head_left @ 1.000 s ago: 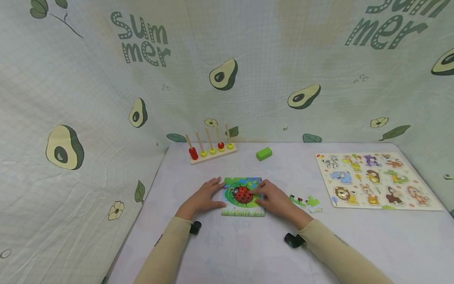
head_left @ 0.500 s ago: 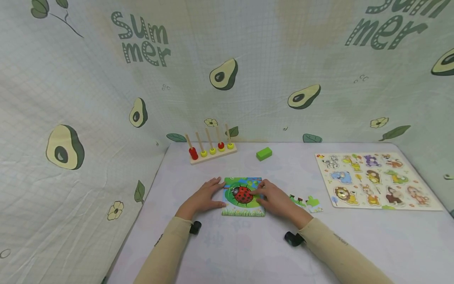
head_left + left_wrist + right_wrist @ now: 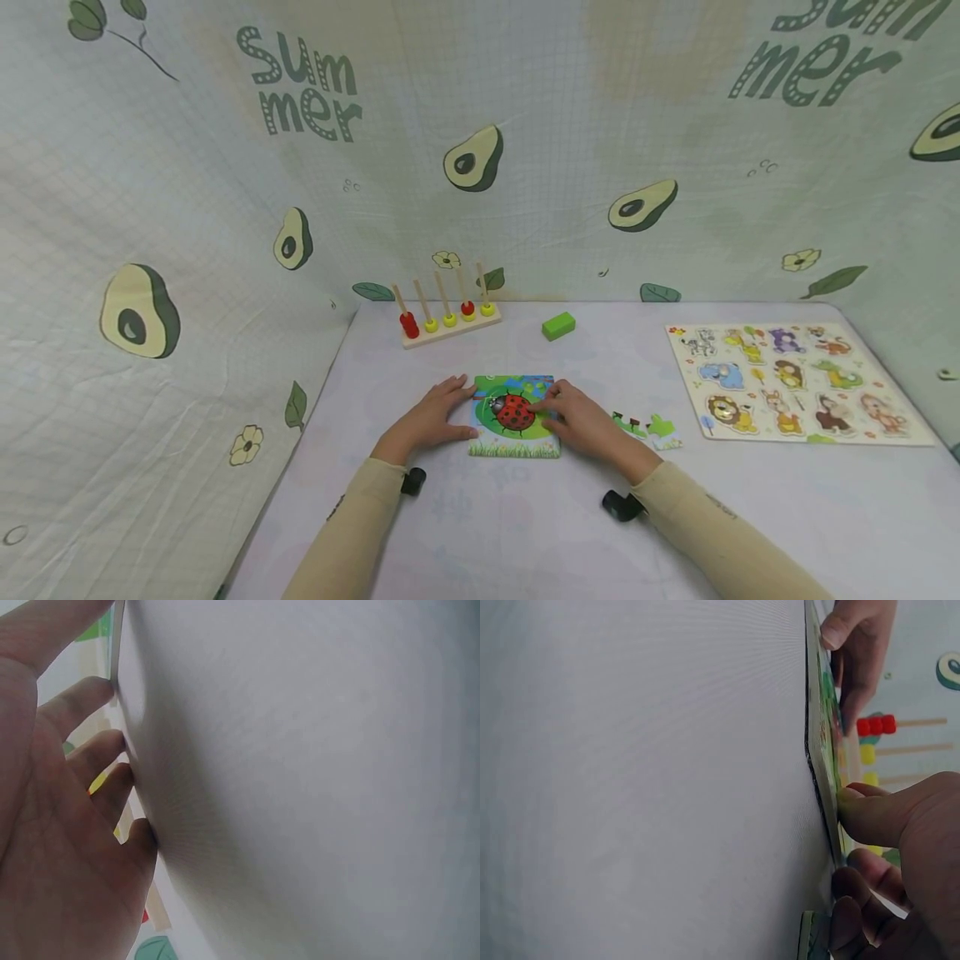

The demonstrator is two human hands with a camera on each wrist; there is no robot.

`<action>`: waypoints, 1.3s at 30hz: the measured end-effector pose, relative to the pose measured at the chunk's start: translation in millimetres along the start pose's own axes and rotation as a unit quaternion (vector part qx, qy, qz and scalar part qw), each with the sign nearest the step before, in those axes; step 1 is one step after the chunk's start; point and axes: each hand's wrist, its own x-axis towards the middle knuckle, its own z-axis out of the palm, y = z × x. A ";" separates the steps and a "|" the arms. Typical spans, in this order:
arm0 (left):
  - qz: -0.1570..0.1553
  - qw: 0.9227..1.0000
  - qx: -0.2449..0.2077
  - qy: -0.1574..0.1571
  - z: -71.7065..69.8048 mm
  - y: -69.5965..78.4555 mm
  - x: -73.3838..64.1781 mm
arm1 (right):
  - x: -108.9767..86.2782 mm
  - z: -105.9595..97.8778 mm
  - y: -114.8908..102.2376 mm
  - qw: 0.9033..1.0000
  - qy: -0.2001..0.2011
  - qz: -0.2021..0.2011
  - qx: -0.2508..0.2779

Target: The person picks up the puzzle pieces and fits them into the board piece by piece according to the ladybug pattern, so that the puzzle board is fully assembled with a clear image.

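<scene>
Beige sleeves reach up from the bottom of the head view, and between the two hands, just below the middle, I see a ladybird puzzle lying flat on the pale bench. The left hand is at its left side with a loose, spread grip, fingertip and thumb at the edge. The right hand rests on its right side, index finger over the red ladybird; I can't tell whether that grip is pinching a piece. Loose puzzle pieces lie near the right wrist. Farther up stand a peg counter, left of centre, and a green block; an animal board fills the right, and avocado-printed cloth hangs behind. From the left wrist, the relaxed fingers come down at the left of the frame, tips against the bench, with a sliver of the puzzle at upper left. From the right wrist, the puzzle appears nearly edge-on right of centre, the thumb pressing its face, other fingers bent at lower right, and a loose piece at the bottom edge.
</scene>
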 end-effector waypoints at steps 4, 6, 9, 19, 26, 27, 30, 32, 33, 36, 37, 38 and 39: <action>0.000 1.000 0.000 -0.002 -0.3 0.9 -0.1 | -1.9 -1.6 1.3 1.000 0.001 -0.005 0.014; -0.002 1.000 -0.001 -0.001 -0.4 1.3 -0.5 | -3.2 -2.5 2.5 1.000 0.004 -0.005 0.021; -0.004 1.000 -0.001 -0.001 -0.6 1.4 -1.0 | -5.2 -3.4 4.6 1.000 0.007 -0.001 0.031; -0.003 1.000 -0.002 0.002 0.3 0.2 -0.9 | -14.6 -9.8 9.4 0.999 0.012 0.021 0.046; 0.005 1.000 0.001 0.005 0.3 -0.1 -0.5 | -23.4 -24.0 14.5 0.997 0.020 0.034 0.071; 0.005 1.000 0.001 0.004 0.0 0.2 -0.5 | -24.9 -25.6 15.8 0.997 0.021 0.036 0.072; 0.002 1.000 -0.003 0.004 -0.3 0.6 -0.4 | -29.8 -29.0 20.8 0.996 0.025 0.044 0.072; -0.001 1.000 -0.003 0.004 -0.1 0.4 -0.3 | -32.9 -30.5 24.2 0.996 0.027 0.048 0.072; -0.002 1.000 -0.003 0.004 0.0 0.1 -0.2 | -34.6 -31.2 25.7 0.996 0.027 0.051 0.073; -0.005 1.000 -0.003 0.003 0.7 -0.5 0.0 | -39.4 -33.2 29.8 0.995 0.029 0.058 0.070; -0.006 1.000 -0.004 0.003 0.8 -0.5 0.1 | -40.8 -33.9 30.6 0.995 0.029 0.060 0.070; -0.007 1.000 -0.004 0.002 0.9 -0.6 0.2 | -42.4 -34.6 31.3 0.995 0.030 0.062 0.068; -0.007 1.000 -0.005 0.002 1.0 -0.6 0.3 | -43.8 -35.2 31.9 0.995 0.031 0.062 0.066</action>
